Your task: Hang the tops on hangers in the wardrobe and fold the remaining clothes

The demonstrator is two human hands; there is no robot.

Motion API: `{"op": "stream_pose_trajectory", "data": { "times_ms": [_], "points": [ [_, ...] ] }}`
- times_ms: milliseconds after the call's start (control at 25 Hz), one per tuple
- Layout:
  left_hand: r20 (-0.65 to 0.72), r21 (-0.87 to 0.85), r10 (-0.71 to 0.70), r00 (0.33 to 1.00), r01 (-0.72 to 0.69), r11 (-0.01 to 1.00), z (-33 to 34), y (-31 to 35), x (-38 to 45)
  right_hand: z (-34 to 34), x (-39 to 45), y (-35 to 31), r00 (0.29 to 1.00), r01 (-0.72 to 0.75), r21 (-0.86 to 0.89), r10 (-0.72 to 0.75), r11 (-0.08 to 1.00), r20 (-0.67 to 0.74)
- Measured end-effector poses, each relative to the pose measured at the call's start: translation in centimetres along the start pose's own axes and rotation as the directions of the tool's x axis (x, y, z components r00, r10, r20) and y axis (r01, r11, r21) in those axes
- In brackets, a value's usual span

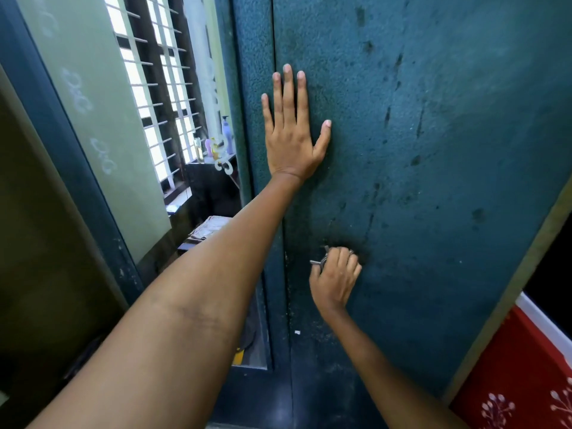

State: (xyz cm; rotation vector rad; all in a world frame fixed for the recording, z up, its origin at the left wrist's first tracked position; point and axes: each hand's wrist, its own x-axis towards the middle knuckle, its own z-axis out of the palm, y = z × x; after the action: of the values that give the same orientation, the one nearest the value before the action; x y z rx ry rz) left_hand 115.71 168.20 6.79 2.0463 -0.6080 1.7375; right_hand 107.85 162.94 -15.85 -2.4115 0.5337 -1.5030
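Observation:
A tall dark teal metal wardrobe door [433, 150] fills the view, closed. My left hand [291, 131] lies flat against it, fingers straight and spread, just right of the seam with the narrow left door panel [257, 88]. Lower down, my right hand [335, 275] grips the metal handle [320, 261] on the door, fingers curled round it; only part of the handle shows. No clothes or hangers are in view.
A barred window [154, 97] stands at the left, with bottles on a ledge [216, 144] beside the wardrobe. A stack of papers [207, 227] lies below it. A mirrored door [93, 119] leans at the far left. Red patterned cloth [520, 376] shows at the lower right.

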Motion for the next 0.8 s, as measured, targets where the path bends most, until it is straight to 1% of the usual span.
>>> {"op": "stream_pose_trajectory", "data": {
  "times_ms": [80,160,200,280,320,360,400,440,560,600,680,720,800],
  "points": [
    [0.001,0.005,-0.001,1.000,0.001,1.000,0.1,0.0,0.0,0.5,0.2,0.6,0.993,0.101,-0.044,-0.103,0.994,-0.062],
    [0.002,0.009,-0.003,1.000,0.003,1.000,0.2,0.0,-0.2,0.9,0.5,1.6,0.959,0.240,-0.106,-0.253,0.965,-0.129],
    [0.001,0.013,-0.004,1.000,0.004,1.000,0.2,0.0,-0.1,0.9,0.8,2.3,0.923,0.334,-0.145,-0.354,0.931,-0.150],
    [-0.001,0.015,-0.007,1.000,0.007,1.000,0.3,-0.1,0.1,0.7,1.8,3.5,0.816,0.536,-0.200,-0.565,0.820,-0.126],
    [0.002,0.013,-0.009,1.000,0.009,1.000,0.2,-0.1,0.1,0.5,2.4,3.9,0.759,0.618,-0.202,-0.643,0.760,-0.097],
    [0.008,0.009,-0.011,1.000,0.011,1.000,0.2,0.0,0.0,0.3,2.8,4.1,0.718,0.670,-0.196,-0.693,0.716,-0.074],
    [0.017,0.003,-0.012,1.000,0.012,1.000,0.2,0.0,-0.1,0.1,3.0,4.2,0.696,0.697,-0.189,-0.716,0.692,-0.057],
    [0.031,-0.004,-0.012,0.999,0.012,1.000,0.1,0.0,-0.2,0.0,3.0,4.2,0.692,0.703,-0.183,-0.720,0.687,-0.045],
    [0.073,-0.012,-0.019,0.997,0.020,1.000,-0.2,0.1,0.1,-0.4,2.7,4.1,0.723,0.679,-0.198,-0.691,0.707,0.009],
    [0.095,-0.010,-0.023,0.995,0.024,1.000,-0.5,0.2,0.0,-0.8,2.6,3.9,0.729,0.677,-0.215,-0.682,0.704,0.062],
    [0.147,-0.011,-0.018,0.989,0.020,1.000,-1.0,0.1,-0.3,-1.8,2.3,3.3,0.740,0.673,-0.230,-0.634,0.703,0.226],
    [0.172,-0.007,-0.006,0.985,0.008,1.000,-1.2,0.1,-0.6,-2.4,2.1,2.8,0.739,0.668,-0.217,-0.597,0.712,0.314],
    [0.243,0.016,0.019,0.970,-0.024,1.000,-2.0,0.1,-1.1,-3.9,1.7,1.8,0.740,0.617,-0.188,-0.482,0.764,0.469]
  ]
}}
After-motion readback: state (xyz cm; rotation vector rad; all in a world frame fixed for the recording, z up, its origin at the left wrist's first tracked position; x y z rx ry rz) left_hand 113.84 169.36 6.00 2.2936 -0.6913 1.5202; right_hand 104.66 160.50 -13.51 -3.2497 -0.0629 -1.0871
